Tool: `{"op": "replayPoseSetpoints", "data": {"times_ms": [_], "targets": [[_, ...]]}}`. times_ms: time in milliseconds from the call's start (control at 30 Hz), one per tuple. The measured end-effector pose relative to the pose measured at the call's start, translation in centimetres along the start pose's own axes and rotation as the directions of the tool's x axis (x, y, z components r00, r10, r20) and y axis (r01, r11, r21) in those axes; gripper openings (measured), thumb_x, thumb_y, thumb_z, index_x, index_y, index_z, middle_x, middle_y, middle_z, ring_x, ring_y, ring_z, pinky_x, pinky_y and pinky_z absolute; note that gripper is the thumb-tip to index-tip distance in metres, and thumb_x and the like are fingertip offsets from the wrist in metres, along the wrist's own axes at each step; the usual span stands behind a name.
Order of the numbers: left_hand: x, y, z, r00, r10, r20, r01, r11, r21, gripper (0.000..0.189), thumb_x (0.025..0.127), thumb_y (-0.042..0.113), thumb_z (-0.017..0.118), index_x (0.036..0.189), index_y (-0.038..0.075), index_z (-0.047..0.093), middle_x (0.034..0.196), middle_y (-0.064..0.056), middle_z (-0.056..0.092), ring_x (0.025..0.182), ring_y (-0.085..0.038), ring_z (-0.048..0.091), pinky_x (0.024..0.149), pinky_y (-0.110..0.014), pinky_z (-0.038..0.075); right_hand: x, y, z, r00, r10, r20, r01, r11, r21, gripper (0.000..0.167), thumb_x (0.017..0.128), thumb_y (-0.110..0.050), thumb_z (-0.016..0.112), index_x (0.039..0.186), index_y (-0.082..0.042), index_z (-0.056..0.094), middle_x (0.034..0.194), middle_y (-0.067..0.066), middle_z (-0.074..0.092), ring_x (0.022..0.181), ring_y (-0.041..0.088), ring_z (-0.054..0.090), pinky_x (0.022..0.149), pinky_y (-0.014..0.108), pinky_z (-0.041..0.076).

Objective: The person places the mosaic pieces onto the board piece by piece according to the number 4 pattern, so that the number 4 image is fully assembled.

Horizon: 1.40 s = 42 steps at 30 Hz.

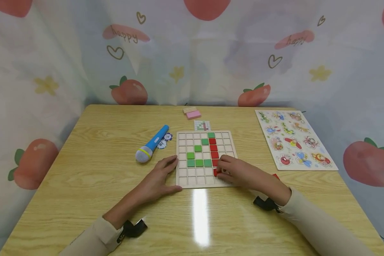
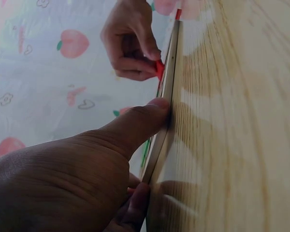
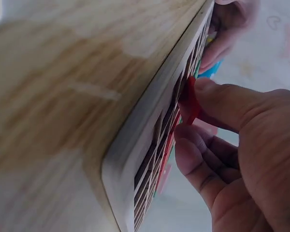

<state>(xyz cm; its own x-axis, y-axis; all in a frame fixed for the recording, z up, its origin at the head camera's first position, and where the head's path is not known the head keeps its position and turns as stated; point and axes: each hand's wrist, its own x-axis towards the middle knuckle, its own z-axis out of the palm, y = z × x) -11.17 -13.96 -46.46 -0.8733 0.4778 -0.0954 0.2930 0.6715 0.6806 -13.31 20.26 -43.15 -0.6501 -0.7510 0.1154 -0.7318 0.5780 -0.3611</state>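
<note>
A wooden grid board [image 1: 192, 182] lies on the table, with green tiles [image 1: 190, 155] in a stepped shape and a column of red tiles [image 1: 213, 148] in its cells. My right hand [image 1: 235, 170] pinches a red tile [image 3: 189, 102] between thumb and fingers, tilted at the lower end of the red column. My left hand [image 1: 156, 181] rests at the board's front left corner, its thumb [image 2: 140, 121] along the front edge and its fingers at the left side. Just behind the board is a small pattern card [image 1: 202, 125] printed in green and red.
Left of the board lie a blue toy microphone [image 1: 153, 144] and round number tokens [image 1: 161, 144]. Pink and striped blocks [image 1: 193, 114] sit at the back. An insect picture puzzle board [image 1: 292, 142] occupies the right. Another red piece [image 1: 276, 176] shows beside my right forearm.
</note>
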Motion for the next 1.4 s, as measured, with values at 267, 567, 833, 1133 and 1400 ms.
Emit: {"op": "replayPoseSetpoints", "data": {"times_ms": [267,567,833,1133,1400], "targets": [[0.3,0.2,-0.1,1.000,0.009,0.003,-0.009,1.000,0.017,0.103,0.088,0.042,0.088,0.167,0.007,0.031,0.177,-0.006,0.026,0.165,-0.032,0.025,0.127,-0.053,0.038,0.4,0.2,0.7,1.000,-0.012,-0.010,0.012,1.000,-0.022,0.017,0.095,-0.013,0.081,0.090,-0.015,0.065,0.105,0.000,0.059,0.090,0.009,0.056,0.075,0.022,0.054],[0.3,0.2,0.2,1.000,-0.001,0.012,0.001,1.000,-0.006,0.103,0.089,0.042,0.087,0.168,0.008,0.030,0.178,-0.004,0.024,0.165,-0.032,0.024,0.128,-0.053,0.037,-2.7,0.0,-1.4,0.992,0.056,-0.111,-0.052,0.998,0.038,0.017,0.098,-0.004,0.076,0.111,-0.015,0.076,0.110,-0.001,0.066,0.092,0.004,0.059,0.076,0.024,0.057],[0.3,0.2,0.2,1.000,0.002,-0.001,-0.002,1.000,0.012,0.102,0.089,0.043,0.087,0.167,0.007,0.031,0.178,-0.005,0.024,0.165,-0.032,0.024,0.127,-0.054,0.037,-12.4,0.5,-4.7,0.923,0.224,-0.312,-0.205,0.974,0.094,0.052,0.089,0.013,0.076,0.120,-0.028,0.072,0.109,-0.014,0.069,0.087,-0.004,0.061,0.078,0.008,0.050],[0.0,-0.1,0.1,1.000,-0.004,-0.006,0.004,1.000,0.016,0.102,0.089,0.041,0.088,0.167,0.007,0.032,0.178,-0.004,0.024,0.165,-0.032,0.025,0.127,-0.053,0.038,-20.5,1.7,-2.6,0.858,0.416,-0.303,-0.406,0.909,0.099,0.045,0.086,0.005,0.083,0.122,-0.020,0.071,0.106,-0.012,0.066,0.085,-0.004,0.061,0.073,0.007,0.046],[0.0,-0.2,0.2,1.000,-0.002,-0.005,0.002,1.000,0.005,0.103,0.088,0.042,0.088,0.167,0.007,0.032,0.178,-0.004,0.024,0.165,-0.032,0.025,0.127,-0.053,0.039,-21.6,1.9,-0.6,0.891,0.403,-0.209,-0.367,0.910,0.191,0.051,0.079,-0.005,0.092,0.119,-0.025,0.067,0.109,-0.012,0.064,0.082,-0.001,0.055,0.068,0.015,0.044]]}}
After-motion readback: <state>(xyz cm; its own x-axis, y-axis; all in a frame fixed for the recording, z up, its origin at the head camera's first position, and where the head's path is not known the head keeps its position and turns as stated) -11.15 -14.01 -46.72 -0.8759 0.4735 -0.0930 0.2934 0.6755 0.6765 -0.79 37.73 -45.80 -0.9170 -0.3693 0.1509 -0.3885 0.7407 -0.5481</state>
